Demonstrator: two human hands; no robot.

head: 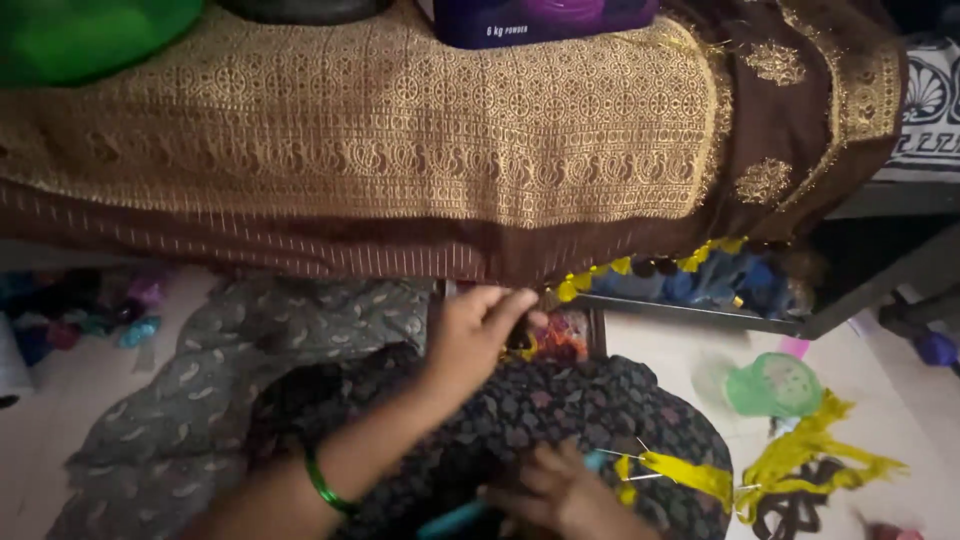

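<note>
A brown cloth with a wide gold-patterned border (400,130) hangs over a raised surface in front of me. Small yellow tassels (600,272) run along its lower hem. My left hand (472,340), with a green bangle on the wrist, reaches up to that hem and pinches its edge beside the tassels. My right hand (562,492) lies low on the dark floral cloth (590,400) over my lap. It is closed around a slim teal object (455,520). A strip of yellow thread (690,472) with pins in it lies just right of that hand.
A grey paisley cloth (250,370) spreads to the left on the floor. A green plastic lid (775,385) and a bundle of yellow thread (820,462) lie at the right. A purple box (540,18) and a green object (90,35) sit on top of the brown cloth.
</note>
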